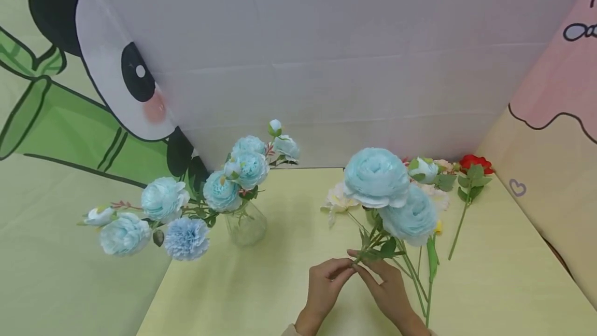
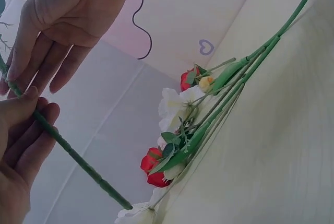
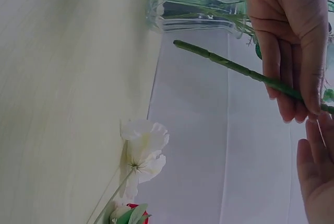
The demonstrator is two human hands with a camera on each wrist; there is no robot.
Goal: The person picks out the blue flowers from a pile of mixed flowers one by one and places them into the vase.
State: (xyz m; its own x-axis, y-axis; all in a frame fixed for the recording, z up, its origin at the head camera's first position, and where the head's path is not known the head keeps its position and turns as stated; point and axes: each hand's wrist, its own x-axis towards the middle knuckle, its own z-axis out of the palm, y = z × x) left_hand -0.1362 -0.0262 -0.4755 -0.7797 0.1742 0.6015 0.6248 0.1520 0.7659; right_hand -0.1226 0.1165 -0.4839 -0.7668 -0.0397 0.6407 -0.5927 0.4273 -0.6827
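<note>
Both hands hold an artificial blue peony spray (image 1: 377, 178) up off the table, its two large ruffled blooms facing up and its leaves hanging just above the fingers. My left hand (image 1: 325, 284) pinches the green stem (image 2: 86, 166) between thumb and curled fingers. Slightly higher on it, my right hand (image 1: 384, 287) pinches with the thumb while its other fingers extend behind, as the left wrist view shows. Below the hands the bare stem end points down freely. A clear glass vase (image 1: 247, 225) to the left holds several blue peonies (image 1: 222, 191) and a blue carnation (image 1: 187, 238).
On the table's right side lie loose artificial flowers: a red rose (image 1: 474, 165), white flowers (image 1: 339, 198), a yellow bloom (image 1: 438, 228) and long green stems (image 1: 429, 294). A grey cloth wall (image 1: 303, 92) stands behind the pale yellow table (image 1: 503, 294). Blooms from the vase lean past the table's left edge.
</note>
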